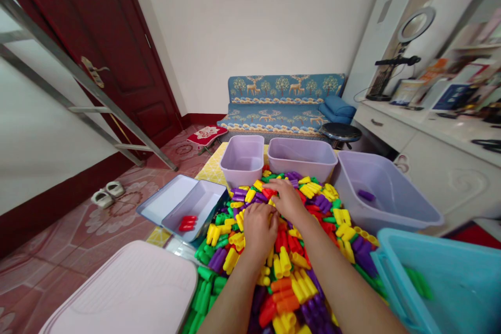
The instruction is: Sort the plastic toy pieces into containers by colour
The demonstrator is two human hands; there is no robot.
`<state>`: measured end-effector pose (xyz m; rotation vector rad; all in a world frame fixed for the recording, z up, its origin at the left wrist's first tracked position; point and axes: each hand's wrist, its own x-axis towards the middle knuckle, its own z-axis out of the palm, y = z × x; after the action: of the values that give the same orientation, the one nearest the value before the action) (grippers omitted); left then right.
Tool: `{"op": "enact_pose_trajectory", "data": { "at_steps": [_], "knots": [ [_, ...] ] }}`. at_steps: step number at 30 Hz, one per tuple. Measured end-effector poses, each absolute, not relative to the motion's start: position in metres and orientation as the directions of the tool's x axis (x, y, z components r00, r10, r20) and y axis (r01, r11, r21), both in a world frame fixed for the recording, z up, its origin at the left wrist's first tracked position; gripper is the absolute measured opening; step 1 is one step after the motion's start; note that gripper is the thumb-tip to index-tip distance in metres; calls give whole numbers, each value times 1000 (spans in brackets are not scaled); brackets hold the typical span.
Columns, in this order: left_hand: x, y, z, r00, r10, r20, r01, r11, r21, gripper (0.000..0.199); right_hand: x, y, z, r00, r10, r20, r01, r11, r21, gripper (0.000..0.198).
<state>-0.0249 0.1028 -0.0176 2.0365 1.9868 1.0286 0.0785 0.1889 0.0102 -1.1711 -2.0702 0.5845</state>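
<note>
A heap of bullet-shaped plastic building pieces (284,261) in red, yellow, green, purple and orange lies below both hands. My left hand (259,224) rests over its middle with fingers curled downward; whatever may be under them is hidden. Just beyond and to the right, my right hand (288,199) reaches across the heap. Its fingers stretch to the left and stand apart from the thumb, close above a red piece (269,193). The two hands nearly touch each other.
Behind the heap stand lilac bins (301,154); the right lilac bin (385,188) holds a purple piece. An open case (199,201) at left contains red pieces. A turquoise bin (450,282) with green pieces stands right, a pale lid (125,292) front left. A metal ladder (78,70) leans left.
</note>
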Motion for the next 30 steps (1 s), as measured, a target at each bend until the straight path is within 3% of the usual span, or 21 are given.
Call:
{"op": "enact_pose_trajectory", "data": {
  "at_steps": [5, 11, 15, 18, 21, 27, 30],
  "knots": [
    [-25, 103, -16, -73, 932, 354, 887, -102, 451, 11, 69, 190, 8, -443, 860, 253, 608, 496, -620, 42],
    [-25, 101, -16, -69, 925, 374, 841, -147, 520, 9, 91, 181, 5, -329, 921, 210, 571, 371, -732, 26],
    [-25, 99, -19, -119, 911, 395, 800, -147, 582, 16, 109, 163, 1, -245, 954, 171, 439, 266, -858, 33],
    [-26, 100, -21, -119, 905, 408, 787, -166, 595, 21, 118, 148, 0, -195, 974, 116, 248, 163, -955, 38],
    [-27, 99, -22, -107, 903, 416, 774, -187, 605, 18, 122, 139, -3, -132, 988, 77, 110, 92, -990, 46],
    [-27, 95, -19, -99, 888, 448, 717, -249, 651, 34, 127, 138, -15, -39, 988, 148, 178, 152, -972, 51],
    [-29, 93, -17, -82, 884, 461, 686, -286, 670, 31, 129, 135, -17, -81, 982, 173, 322, 190, -928, 49]
  ]
}}
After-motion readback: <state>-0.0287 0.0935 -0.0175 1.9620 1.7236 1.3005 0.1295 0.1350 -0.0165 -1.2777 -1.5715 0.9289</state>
